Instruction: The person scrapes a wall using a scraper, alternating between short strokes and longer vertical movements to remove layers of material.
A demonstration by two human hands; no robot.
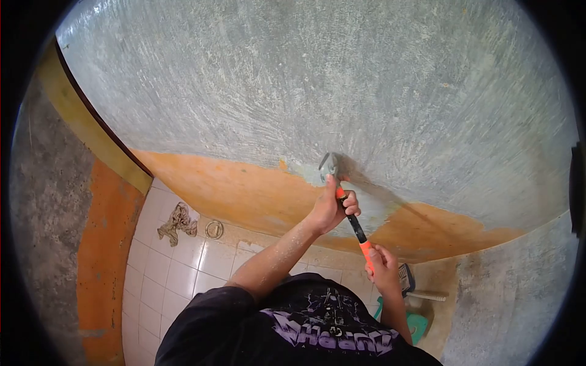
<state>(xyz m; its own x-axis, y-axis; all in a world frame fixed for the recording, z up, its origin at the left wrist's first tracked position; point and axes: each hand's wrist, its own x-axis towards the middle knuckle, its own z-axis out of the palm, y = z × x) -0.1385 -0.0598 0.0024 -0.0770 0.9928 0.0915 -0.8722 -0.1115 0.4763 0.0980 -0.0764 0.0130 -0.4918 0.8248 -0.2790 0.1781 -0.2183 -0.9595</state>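
A long-handled scraper (pixel 356 228) with an orange and black handle slants up to the wall (pixel 244 116). Its grey head (pixel 328 165) rests at the wall surface, close to the border between bare grey and orange paint; the blade edge is hard to make out. My left hand (pixel 332 206) is closed around the upper handle just below the head, thumb laid along it. Lower down, my right hand (pixel 384 267) grips the orange end of the handle. Pale specks cover my left forearm.
On the white tiled floor (pixel 183 277) lie a crumpled cloth (pixel 178 224) and a roll of tape (pixel 214 229). At the lower right are a dark container (pixel 405 277), a brush-like item (pixel 427 296) and a green object (pixel 417 327). Side walls stand left and right.
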